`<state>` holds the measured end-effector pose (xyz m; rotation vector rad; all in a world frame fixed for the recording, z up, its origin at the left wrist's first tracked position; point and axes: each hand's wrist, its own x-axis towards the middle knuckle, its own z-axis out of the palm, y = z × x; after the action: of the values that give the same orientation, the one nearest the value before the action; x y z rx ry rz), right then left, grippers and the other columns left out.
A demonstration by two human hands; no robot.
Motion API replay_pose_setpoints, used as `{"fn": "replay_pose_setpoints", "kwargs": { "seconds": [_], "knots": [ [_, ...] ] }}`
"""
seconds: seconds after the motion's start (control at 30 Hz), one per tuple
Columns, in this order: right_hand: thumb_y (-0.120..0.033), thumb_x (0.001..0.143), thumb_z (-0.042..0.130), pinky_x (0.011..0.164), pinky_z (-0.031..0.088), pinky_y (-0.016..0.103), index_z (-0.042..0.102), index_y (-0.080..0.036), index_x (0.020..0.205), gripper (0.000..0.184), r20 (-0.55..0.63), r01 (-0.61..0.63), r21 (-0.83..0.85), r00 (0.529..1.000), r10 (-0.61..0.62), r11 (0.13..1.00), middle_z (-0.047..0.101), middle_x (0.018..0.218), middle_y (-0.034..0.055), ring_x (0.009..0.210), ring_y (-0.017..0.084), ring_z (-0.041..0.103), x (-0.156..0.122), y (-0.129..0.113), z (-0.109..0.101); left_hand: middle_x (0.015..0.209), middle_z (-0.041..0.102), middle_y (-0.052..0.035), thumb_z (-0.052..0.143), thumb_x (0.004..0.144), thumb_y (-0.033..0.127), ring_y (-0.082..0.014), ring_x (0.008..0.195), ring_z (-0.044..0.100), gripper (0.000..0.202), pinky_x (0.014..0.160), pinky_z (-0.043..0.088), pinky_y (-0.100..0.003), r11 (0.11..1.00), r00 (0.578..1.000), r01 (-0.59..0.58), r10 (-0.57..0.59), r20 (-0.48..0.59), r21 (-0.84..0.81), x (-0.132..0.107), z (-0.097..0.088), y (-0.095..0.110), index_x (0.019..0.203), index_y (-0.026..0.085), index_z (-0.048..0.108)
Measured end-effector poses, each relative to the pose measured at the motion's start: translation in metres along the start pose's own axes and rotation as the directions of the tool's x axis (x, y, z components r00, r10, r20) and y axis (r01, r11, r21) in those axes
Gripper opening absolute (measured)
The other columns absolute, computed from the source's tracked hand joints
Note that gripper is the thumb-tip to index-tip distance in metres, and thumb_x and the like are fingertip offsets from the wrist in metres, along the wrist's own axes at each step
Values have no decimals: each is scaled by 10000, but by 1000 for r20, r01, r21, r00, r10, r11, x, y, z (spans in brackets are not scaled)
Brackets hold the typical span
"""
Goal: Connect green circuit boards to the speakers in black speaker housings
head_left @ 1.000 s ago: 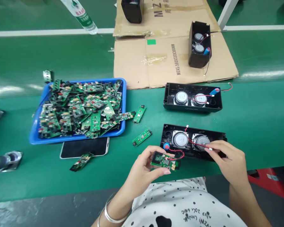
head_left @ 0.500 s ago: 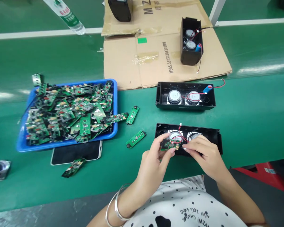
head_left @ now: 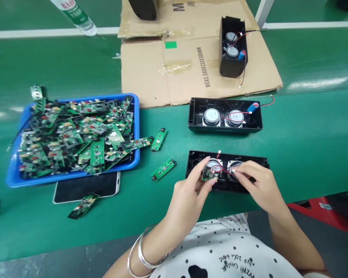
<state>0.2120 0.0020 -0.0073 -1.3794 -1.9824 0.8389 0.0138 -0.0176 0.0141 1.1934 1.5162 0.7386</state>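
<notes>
My left hand (head_left: 188, 193) pinches a small green circuit board (head_left: 208, 173) between thumb and fingers, above the near black speaker housing (head_left: 240, 153). Red and black wires run from the board across the housing. Just right of it, my right hand (head_left: 258, 183) has thumb and forefinger closed on a small white wire connector (head_left: 232, 171). Two round speaker drivers sit in this housing, partly hidden by my hands. A loose white plug (head_left: 219, 152) stands up at the housing's back edge.
Behind lies another black housing (head_left: 197, 125) with two drivers and a blue cylinder. Left stands a blue tray (head_left: 137, 131) heaped with circuit boards, overlapping a phone (head_left: 84, 189). Two loose boards (head_left: 164, 170) lie between. Farther back are cardboard (head_left: 150, 85), a third housing (head_left: 233, 69) and a bottle (head_left: 78, 17).
My right hand has shifted slightly right with the connector, away from the board. My left hand still holds the board, now turned a little. The whole view has shifted slightly.
</notes>
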Motion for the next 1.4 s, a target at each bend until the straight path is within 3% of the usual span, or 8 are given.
{"fn": "replay_pose_setpoints", "kwargs": {
  "seconds": [0.1,0.3,0.63,0.77,0.93,1.07,1.2,1.4],
  "knots": [
    [-151,894,545,654,482,260,653,-176,847,121,57,99,27,993,-100,995,628,796,28,732,143,580,1,-3,5,621,697,35,628,812,250,-159,523,653,484,553,577,-253,1000,1000,-25,25,-1,1,1,0,0,1291,235,558],
    [-133,928,476,628,391,284,624,-152,787,205,107,267,-161,962,-252,950,585,744,41,683,153,477,2,-11,22,593,688,35,632,811,282,-171,522,655,472,560,560,-250,993,993,-115,115,-11,25,2,0,0,1278,248,567],
    [-83,939,388,571,264,311,621,-125,736,312,233,462,-408,887,-400,788,503,686,46,635,172,372,7,-19,17,636,711,-3,543,869,225,-198,593,693,440,463,487,-221,962,988,-144,129,80,230,2,1,-3,1308,201,529],
    [-58,928,360,568,245,317,608,-126,707,339,276,452,-454,891,-361,768,508,692,57,640,184,378,9,-26,16,822,753,-38,536,876,183,-210,707,723,420,535,537,-238,938,982,-185,167,86,293,1,5,-6,1296,196,519],
    [-99,956,350,574,264,309,610,-139,729,348,203,383,-418,923,-327,823,507,680,48,631,174,388,11,-25,19,980,744,-59,518,888,142,-202,778,730,368,627,569,-244,889,949,-306,314,35,341,-3,9,-9,1254,179,521],
    [-200,956,464,628,364,279,599,-148,829,193,100,230,-167,971,-216,959,559,744,31,674,153,464,10,-17,20,912,744,-24,478,896,93,-156,736,729,328,634,568,-198,904,938,-343,345,39,257,-4,5,-11,1203,196,527],
    [-235,928,537,631,404,251,588,-135,982,125,144,104,7,984,-104,995,576,778,20,694,139,504,8,-13,18,952,737,-13,438,882,25,-94,694,717,354,651,553,-136,893,909,-417,405,99,168,-3,1,-14,1170,203,538],
    [-228,957,468,615,389,271,591,-147,911,154,144,165,-21,976,-160,986,562,737,20,667,147,481,10,-13,18,916,729,3,432,884,34,-70,585,678,318,608,549,-142,902,914,-406,398,85,147,-4,3,-14,1122,207,556]
  ]
}}
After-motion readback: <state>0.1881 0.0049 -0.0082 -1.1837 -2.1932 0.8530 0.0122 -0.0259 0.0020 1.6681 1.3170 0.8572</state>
